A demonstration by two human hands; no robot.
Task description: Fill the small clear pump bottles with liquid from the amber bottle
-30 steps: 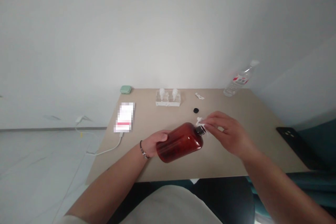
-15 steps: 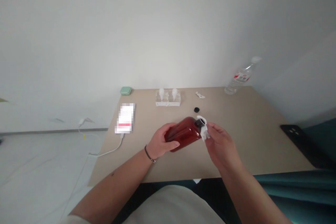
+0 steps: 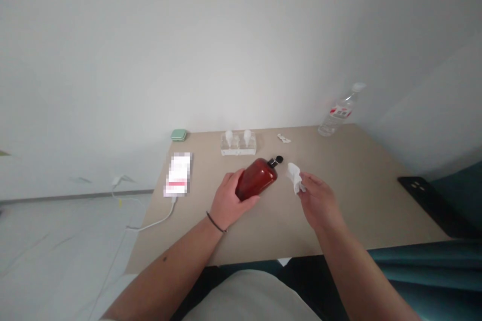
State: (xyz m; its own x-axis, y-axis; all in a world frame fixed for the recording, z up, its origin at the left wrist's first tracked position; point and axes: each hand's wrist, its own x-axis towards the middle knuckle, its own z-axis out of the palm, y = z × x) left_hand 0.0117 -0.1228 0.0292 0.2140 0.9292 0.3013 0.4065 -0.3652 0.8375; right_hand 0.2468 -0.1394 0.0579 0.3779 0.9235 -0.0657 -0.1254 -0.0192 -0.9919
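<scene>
A glossy dark red bottle [image 3: 259, 178] with a black neck lies tilted over the table, its mouth toward the upper right. Around its lower part my left hand [image 3: 229, 203] is closed. A small black cap [image 3: 279, 159] shows right at the bottle's mouth; whether it touches the neck I cannot tell. My right hand [image 3: 318, 198] pinches a crumpled white tissue [image 3: 295, 178] to the right of the bottle, apart from it.
On the table [image 3: 263, 230] are a clear holder [image 3: 238, 151] with two white-topped pieces, a green tin [image 3: 178, 135], a blurred-out phone [image 3: 178, 174] on a white cable, a paper scrap [image 3: 283, 138], a clear water bottle [image 3: 339, 113] and a black phone-like object [image 3: 425, 198].
My right hand and the tissue have come away from the bottle's neck. The red bottle has shifted slightly up and left, its neck now pointing more upward beside the black cap.
</scene>
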